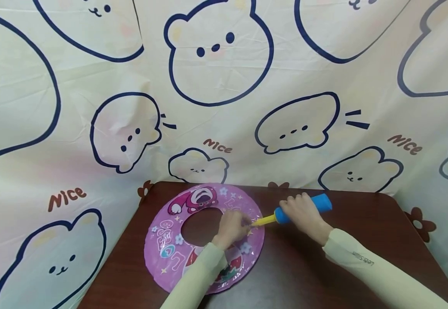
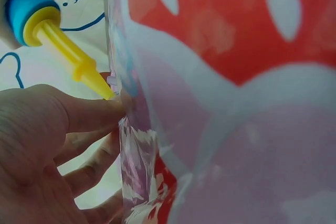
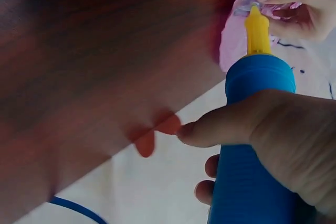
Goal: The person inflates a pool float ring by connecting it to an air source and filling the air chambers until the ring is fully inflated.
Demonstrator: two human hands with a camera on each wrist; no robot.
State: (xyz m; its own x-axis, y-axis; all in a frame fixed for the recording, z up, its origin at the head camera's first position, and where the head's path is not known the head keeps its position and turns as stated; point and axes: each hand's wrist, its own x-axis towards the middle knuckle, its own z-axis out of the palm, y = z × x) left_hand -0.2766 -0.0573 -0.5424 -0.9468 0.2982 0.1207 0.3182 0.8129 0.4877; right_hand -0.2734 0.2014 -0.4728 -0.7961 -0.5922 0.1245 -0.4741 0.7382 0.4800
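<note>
A pink inflatable swim ring (image 1: 154, 251), printed with a bear, strawberries and flowers, lies on the table and looks filled out, with wrinkled film along its seam in the left wrist view. My right hand (image 1: 302, 213) grips the blue barrel of a hand pump (image 1: 323, 202). Its yellow nozzle (image 2: 68, 51) points left at the ring's clear valve (image 3: 243, 9). My left hand (image 1: 232, 228) is over the ring's right side, thumb and fingers pinching the valve area at the nozzle tip. Fingers partly hide how far the tip sits in the valve.
The dark brown wooden table (image 1: 305, 274) extends right of the ring and in front of it. A pale cloth (image 1: 216, 128) with cartoon bears, flowers and "Nice" lettering hangs behind the table and along both sides.
</note>
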